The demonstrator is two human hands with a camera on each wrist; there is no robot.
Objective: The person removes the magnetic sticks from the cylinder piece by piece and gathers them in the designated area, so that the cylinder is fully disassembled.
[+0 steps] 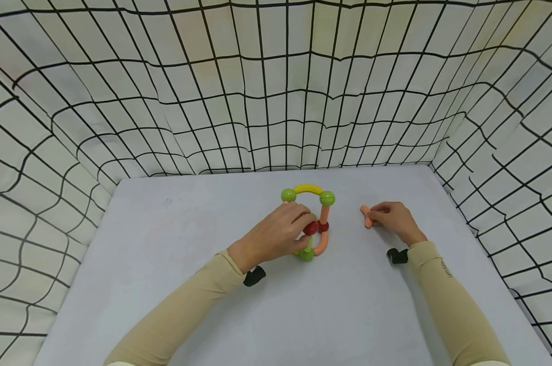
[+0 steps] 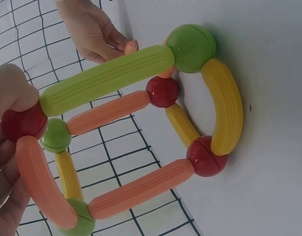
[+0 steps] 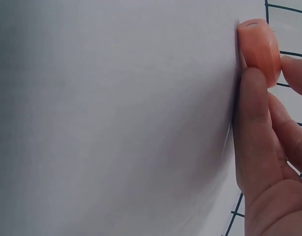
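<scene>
A frame of magnetic rods and balls stands on the table near its far middle. My left hand [image 1: 278, 230] holds its near upper corner, with thumb and fingers around a red ball [image 2: 23, 125]. From that ball a green rod [image 2: 109, 78] runs down to a green ball [image 2: 191, 48], and a curved orange rod [image 2: 45, 182] leads to another green ball. Curved yellow rods [image 2: 225, 105] and straight orange rods [image 2: 141, 189] join the other balls. Off to the right, my right hand [image 1: 395, 219] pinches a short orange rod [image 3: 261, 49] at the tabletop.
The white table [image 1: 189, 305] carries the frame and the loose rod. Black netting [image 1: 276, 96] over pale walls encloses the table's back and sides. A black wrist camera [image 1: 255, 276] sits under the left wrist, and another black camera [image 1: 397, 256] is by the right wrist.
</scene>
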